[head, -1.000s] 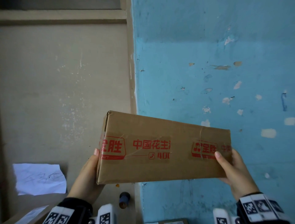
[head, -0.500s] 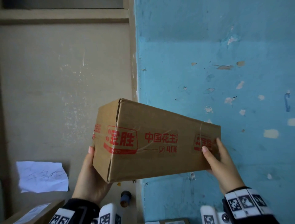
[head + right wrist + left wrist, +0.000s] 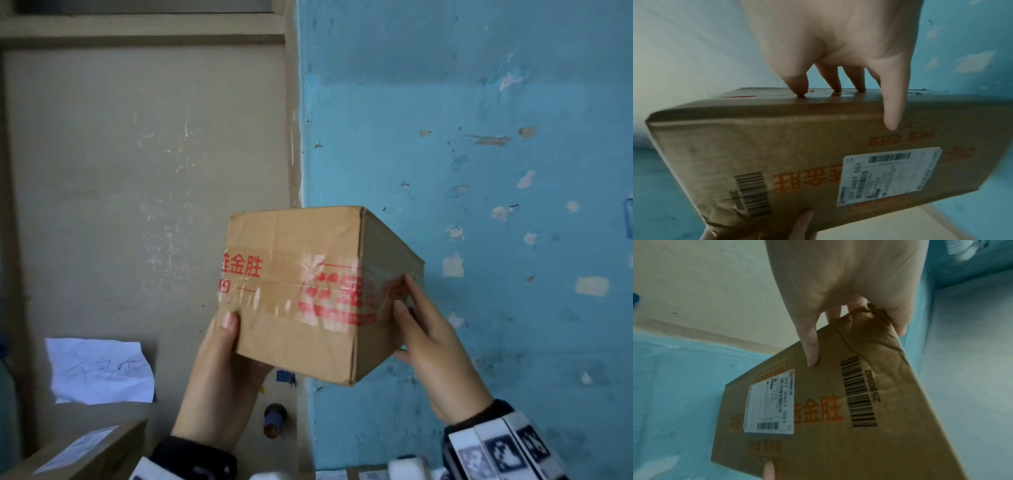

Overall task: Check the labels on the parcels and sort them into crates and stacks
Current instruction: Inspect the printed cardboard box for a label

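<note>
I hold a brown cardboard parcel [image 3: 301, 291] with red print and clear tape up in the air between both hands. My left hand [image 3: 222, 370] grips its lower left corner, thumb on the face toward me. My right hand [image 3: 431, 346] grips the right end, fingers curled over it. The underside carries a white shipping label [image 3: 769, 404] and a black barcode [image 3: 858, 391]; the label [image 3: 888, 175] shows in the right wrist view too. One end of the parcel faces me now, the long side running away to the right.
Below lies a beige floor beside a blue painted area [image 3: 479, 171]. A white sheet with handwriting [image 3: 99, 370] lies at lower left. Another labelled cardboard box [image 3: 85, 452] sits at the bottom left corner. A small dark bottle [image 3: 274, 418] stands under the parcel.
The parcel has been swung round: its long taped side faced me before, now its short end does. My right hand moved left and nearer; my left hand shifted right under the corner.
</note>
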Demonstrator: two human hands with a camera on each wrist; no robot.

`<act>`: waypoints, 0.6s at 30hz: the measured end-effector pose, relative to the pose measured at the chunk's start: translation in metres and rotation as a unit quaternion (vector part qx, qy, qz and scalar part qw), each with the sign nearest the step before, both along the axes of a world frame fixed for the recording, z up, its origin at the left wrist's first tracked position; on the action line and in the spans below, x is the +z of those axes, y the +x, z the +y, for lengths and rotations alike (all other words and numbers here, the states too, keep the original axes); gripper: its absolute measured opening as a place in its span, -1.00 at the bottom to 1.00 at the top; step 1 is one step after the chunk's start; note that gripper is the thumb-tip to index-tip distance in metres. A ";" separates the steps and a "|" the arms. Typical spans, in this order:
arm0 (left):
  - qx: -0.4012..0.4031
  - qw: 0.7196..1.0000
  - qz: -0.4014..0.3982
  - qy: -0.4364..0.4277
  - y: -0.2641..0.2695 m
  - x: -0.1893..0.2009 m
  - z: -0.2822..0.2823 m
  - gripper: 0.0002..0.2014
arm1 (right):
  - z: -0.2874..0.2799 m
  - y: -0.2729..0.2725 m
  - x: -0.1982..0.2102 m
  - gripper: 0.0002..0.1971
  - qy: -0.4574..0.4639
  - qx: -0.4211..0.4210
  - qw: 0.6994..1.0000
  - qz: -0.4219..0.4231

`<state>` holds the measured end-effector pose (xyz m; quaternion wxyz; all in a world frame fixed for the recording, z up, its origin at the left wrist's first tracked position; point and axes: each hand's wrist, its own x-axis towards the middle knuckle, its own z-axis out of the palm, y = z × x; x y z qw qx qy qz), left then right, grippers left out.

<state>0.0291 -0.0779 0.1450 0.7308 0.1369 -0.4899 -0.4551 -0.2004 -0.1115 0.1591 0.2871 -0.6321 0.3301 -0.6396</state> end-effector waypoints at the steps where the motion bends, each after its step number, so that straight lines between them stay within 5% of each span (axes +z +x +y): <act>1: 0.001 1.000 0.000 -0.008 0.000 0.000 0.001 -0.12 | 0.006 0.003 0.003 -0.06 -0.003 0.010 1.000 0.002; 5: 0.033 0.999 -0.009 -0.031 -0.011 0.002 0.013 -0.15 | 0.026 0.002 0.015 -0.05 -0.014 0.053 0.999 0.003; 9: 0.102 0.994 0.006 -0.049 -0.026 0.006 0.028 -0.76 | 0.045 -0.003 0.024 -0.40 0.016 0.126 0.990 -0.058; 15: 0.193 0.980 -0.011 -0.052 -0.044 0.004 0.035 -0.54 | 0.047 -0.007 0.020 -0.69 0.031 0.109 0.987 -0.111; 18: 0.201 0.977 -0.039 -0.057 -0.053 0.002 0.035 -0.45 | 0.052 -0.010 0.020 -0.52 0.055 0.154 0.981 -0.106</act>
